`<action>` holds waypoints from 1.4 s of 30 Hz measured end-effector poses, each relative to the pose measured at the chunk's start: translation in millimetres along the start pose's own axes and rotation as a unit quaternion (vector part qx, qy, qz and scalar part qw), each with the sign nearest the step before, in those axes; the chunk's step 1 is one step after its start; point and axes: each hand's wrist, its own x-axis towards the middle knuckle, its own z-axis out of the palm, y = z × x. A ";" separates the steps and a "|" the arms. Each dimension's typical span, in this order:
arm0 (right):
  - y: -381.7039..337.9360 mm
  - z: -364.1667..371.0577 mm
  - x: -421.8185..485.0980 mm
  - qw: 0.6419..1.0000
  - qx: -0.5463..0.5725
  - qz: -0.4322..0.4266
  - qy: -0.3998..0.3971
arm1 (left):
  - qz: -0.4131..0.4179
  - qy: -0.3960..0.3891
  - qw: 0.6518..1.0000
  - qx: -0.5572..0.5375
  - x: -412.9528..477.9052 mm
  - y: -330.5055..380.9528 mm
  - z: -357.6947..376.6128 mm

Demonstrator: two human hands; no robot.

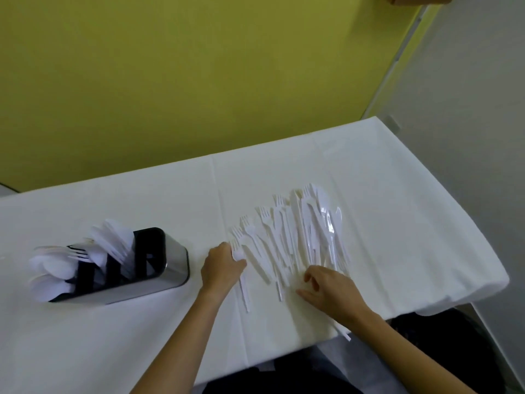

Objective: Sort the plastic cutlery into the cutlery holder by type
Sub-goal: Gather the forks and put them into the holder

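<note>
A pile of white plastic cutlery [295, 234], forks on the left and knives on the right, lies fanned on the white tablecloth. My left hand [221, 267] pinches the head of a fork [243, 288] at the pile's left edge; its handle points toward me. My right hand [331, 292] lies curled over the near handle ends, and a white cutlery handle [344, 334] sticks out from under its wrist. The metal cutlery holder [174, 263] with black dividers stands to the left, with spoons [52, 268], a fork and other white pieces in its slots.
The table [142, 336] is covered in a white cloth; its right edge drops off near the pile and its near edge is by my lap. A yellow-green wall stands behind the table.
</note>
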 end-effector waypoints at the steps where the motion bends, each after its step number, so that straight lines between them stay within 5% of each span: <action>1: 0.6 4.3 0.1 1.000 -0.004 0.000 -0.010 | -0.006 0.004 1.000 -0.015 1.0 -1.4 0.0; 10: -0.1 -3.9 21.7 0.996 0.022 0.063 0.067 | -0.087 0.059 0.963 -0.248 13.4 10.1 -3.7; 19: -4.1 -24.4 60.9 0.984 0.076 0.080 0.138 | -0.047 0.025 0.997 -0.064 10.1 42.4 13.4; 26: -31.6 -23.2 94.8 0.996 0.019 0.002 0.089 | -0.017 0.076 0.994 -0.079 10.8 32.9 7.7; 33: -53.4 -21.0 120.4 0.997 -0.043 0.048 0.037 | -0.049 0.089 0.979 -0.175 17.2 22.7 -1.9; 39: -39.7 -30.9 101.6 0.986 0.144 0.050 0.075 | -0.066 0.071 0.957 -0.275 20.4 37.5 -9.7; 42: -18.7 -35.9 83.7 0.937 0.302 0.098 0.144 | -0.077 0.081 0.953 -0.281 22.9 43.6 -8.2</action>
